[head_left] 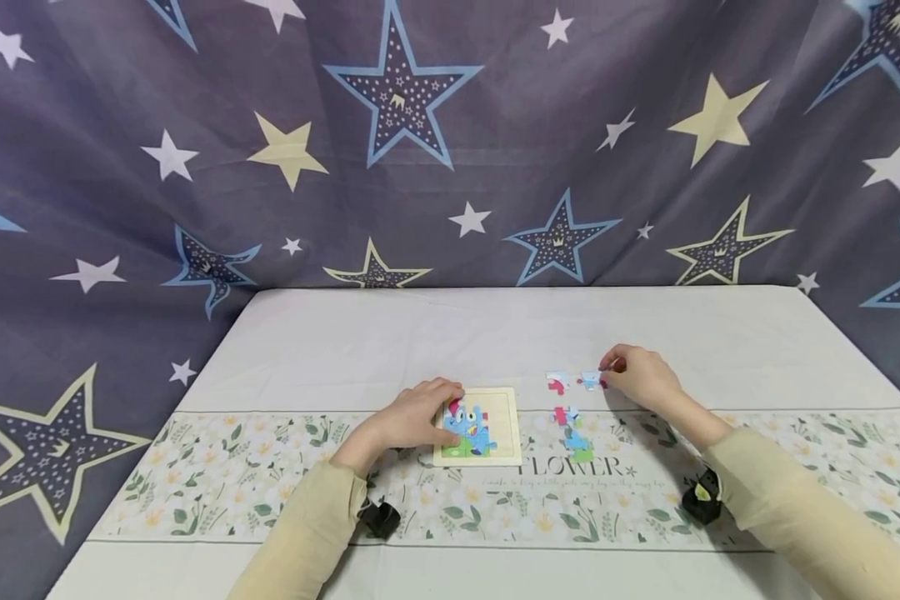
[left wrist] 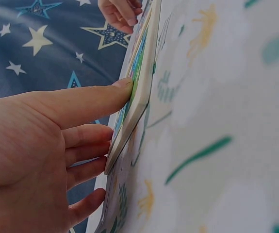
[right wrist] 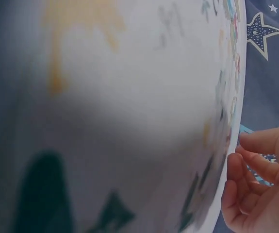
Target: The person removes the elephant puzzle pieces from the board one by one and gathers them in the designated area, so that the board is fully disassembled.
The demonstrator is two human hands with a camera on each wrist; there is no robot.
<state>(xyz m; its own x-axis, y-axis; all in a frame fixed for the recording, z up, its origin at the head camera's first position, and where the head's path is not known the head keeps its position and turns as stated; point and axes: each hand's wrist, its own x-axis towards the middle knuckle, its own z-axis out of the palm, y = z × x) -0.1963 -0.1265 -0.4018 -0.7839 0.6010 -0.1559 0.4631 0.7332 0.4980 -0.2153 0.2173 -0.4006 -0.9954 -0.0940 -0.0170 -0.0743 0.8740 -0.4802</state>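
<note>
A square wooden puzzle board lies at mid-table with a partly filled cartoon picture, blue, red and green, on its left side. The left hand rests at its left edge. In the left wrist view, the thumb lies on the board's top, with the other fingers fairly straight along the side. To the right, my right hand has curled fingers at the right end of a blue-and-red puzzle piece, pinching it; the fingertips partly cover that end. The right wrist view shows the hand low beside the tabletop.
Another loose piece lies left of the right hand. Nearer, several more form a column, including a red-and-blue one and a green one. A floral cloth band crosses the table. Starry fabric hangs behind.
</note>
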